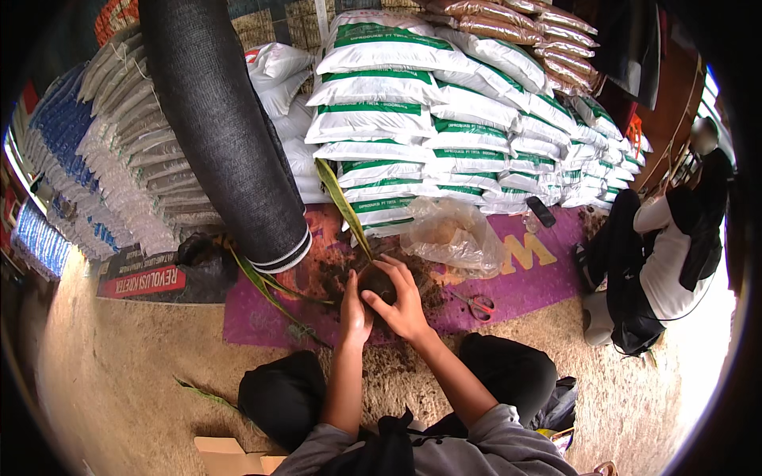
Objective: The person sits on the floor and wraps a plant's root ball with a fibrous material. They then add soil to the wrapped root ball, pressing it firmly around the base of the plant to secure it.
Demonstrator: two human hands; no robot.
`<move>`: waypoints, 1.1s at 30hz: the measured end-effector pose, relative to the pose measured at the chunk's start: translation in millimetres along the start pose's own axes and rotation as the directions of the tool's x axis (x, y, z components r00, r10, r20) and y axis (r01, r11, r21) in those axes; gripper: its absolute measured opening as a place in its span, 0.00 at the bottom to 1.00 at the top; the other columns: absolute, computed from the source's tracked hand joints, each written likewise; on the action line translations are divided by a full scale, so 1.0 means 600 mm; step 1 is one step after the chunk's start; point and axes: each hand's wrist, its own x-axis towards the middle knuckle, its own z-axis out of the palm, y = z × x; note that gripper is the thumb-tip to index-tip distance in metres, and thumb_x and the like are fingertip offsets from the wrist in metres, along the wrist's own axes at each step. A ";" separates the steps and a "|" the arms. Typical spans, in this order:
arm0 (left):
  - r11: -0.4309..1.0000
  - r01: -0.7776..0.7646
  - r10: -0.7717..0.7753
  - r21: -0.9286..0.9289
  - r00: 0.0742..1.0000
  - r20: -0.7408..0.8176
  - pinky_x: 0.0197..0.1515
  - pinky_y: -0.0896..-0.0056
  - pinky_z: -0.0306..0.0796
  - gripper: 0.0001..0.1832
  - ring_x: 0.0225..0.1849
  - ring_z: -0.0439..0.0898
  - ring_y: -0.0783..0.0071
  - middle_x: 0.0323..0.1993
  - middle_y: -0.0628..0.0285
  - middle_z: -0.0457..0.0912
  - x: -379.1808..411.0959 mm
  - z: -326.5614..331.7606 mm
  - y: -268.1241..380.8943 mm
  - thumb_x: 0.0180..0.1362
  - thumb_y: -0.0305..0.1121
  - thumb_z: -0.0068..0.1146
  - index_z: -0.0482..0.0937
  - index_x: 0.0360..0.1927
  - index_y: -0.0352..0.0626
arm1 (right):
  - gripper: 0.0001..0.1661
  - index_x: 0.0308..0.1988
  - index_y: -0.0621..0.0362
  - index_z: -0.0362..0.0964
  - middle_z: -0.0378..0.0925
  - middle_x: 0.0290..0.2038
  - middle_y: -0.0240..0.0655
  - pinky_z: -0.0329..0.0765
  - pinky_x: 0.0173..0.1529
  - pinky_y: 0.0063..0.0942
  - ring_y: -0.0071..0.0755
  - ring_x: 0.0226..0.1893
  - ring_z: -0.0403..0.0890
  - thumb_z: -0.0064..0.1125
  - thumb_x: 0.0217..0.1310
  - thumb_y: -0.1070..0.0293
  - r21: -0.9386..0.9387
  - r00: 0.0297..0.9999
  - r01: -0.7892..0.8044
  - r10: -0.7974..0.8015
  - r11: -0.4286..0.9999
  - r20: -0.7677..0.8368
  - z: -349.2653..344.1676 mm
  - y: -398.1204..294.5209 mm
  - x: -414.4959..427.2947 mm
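Observation:
Between my cupped palms is a dark, rounded clump of soil (377, 282). My left hand (355, 312) presses its left side. My right hand (400, 297) curves over its top and right side, hiding much of it. A long snake plant leaf (343, 205) with yellow edges rises from behind the clump; its base is hidden. Loose soil (339, 276) is scattered around my hands on a purple banner (524, 291). To the left lie more snake plant leaves (257, 279). Red-handled scissors (481, 308) rest to the right, below a clear plastic bag (455, 238) with brown material inside.
A thick black roll of mesh (220, 137) leans in from the upper left. Stacked white-and-green sacks (381, 89) stand beyond the banner. A dark phone-like object (540, 212) lies near them. Another person (673, 256) crouches at right. Cardboard (223, 455) is at lower left.

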 end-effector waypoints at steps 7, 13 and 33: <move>0.976 -0.061 0.077 -0.210 0.995 0.069 0.57 0.60 0.63 0.30 0.53 0.72 0.64 0.52 0.56 0.71 -0.014 0.013 0.004 0.62 0.54 0.38 0.65 0.57 0.40 | 0.32 0.48 0.64 0.68 0.73 0.45 0.42 0.66 0.57 0.36 0.37 0.48 0.74 0.68 0.40 0.67 0.440 0.987 -0.139 0.162 0.887 -0.014 0.012 -0.014 -0.005; 0.947 0.038 0.012 -0.320 0.988 0.152 0.51 0.59 0.70 0.32 0.49 0.75 0.62 0.50 0.56 0.73 -0.025 0.009 0.009 0.58 0.57 0.43 0.67 0.56 0.40 | 0.36 0.53 0.62 0.65 0.62 0.56 0.50 0.50 0.64 0.50 0.51 0.58 0.62 0.57 0.49 0.50 -0.159 0.965 0.264 -0.261 0.951 0.037 -0.025 -0.047 0.017; 0.969 -0.075 0.104 -0.235 0.988 0.118 0.61 0.64 0.60 0.32 0.56 0.69 0.66 0.55 0.57 0.69 -0.035 0.018 0.026 0.64 0.54 0.33 0.63 0.59 0.38 | 0.31 0.50 0.65 0.66 0.67 0.52 0.50 0.67 0.56 0.38 0.51 0.53 0.70 0.65 0.43 0.68 -0.028 0.999 0.037 -0.037 0.999 0.027 -0.001 -0.030 0.011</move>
